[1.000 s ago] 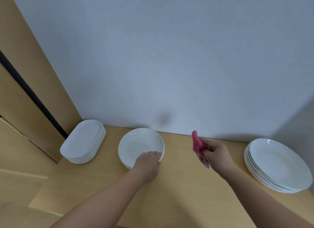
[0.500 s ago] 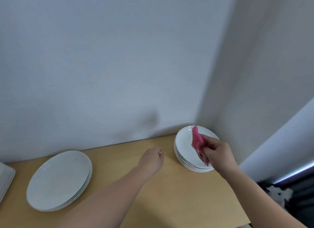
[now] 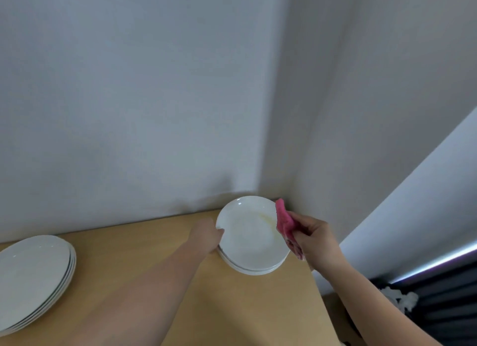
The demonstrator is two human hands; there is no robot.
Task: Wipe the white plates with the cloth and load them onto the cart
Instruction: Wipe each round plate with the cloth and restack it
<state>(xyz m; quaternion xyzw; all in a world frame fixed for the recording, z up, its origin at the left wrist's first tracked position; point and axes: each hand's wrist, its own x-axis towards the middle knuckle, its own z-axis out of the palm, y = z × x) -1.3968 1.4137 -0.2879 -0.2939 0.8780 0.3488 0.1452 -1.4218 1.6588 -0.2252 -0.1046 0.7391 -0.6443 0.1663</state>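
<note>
A stack of white round plates [image 3: 251, 238] stands in the far right corner of the wooden table [image 3: 160, 242]. My left hand [image 3: 206, 236] grips the left rim of the top plate, which looks slightly raised off the stack. My right hand [image 3: 313, 238] hovers at the stack's right edge, closed around a crumpled pink cloth [image 3: 284, 220]. A second stack of white plates [image 3: 33, 278] sits at the left edge of the view.
Grey walls meet in a corner just behind the right stack. The table's right edge [image 3: 322, 302] drops off beside my right forearm, with a dark object and something white [image 3: 397, 298] below it. No cart is in view.
The view swung right, from the left end of the table to its right corner. My left hand left the middle plates, reached right and took hold of the corner stack's top plate.
</note>
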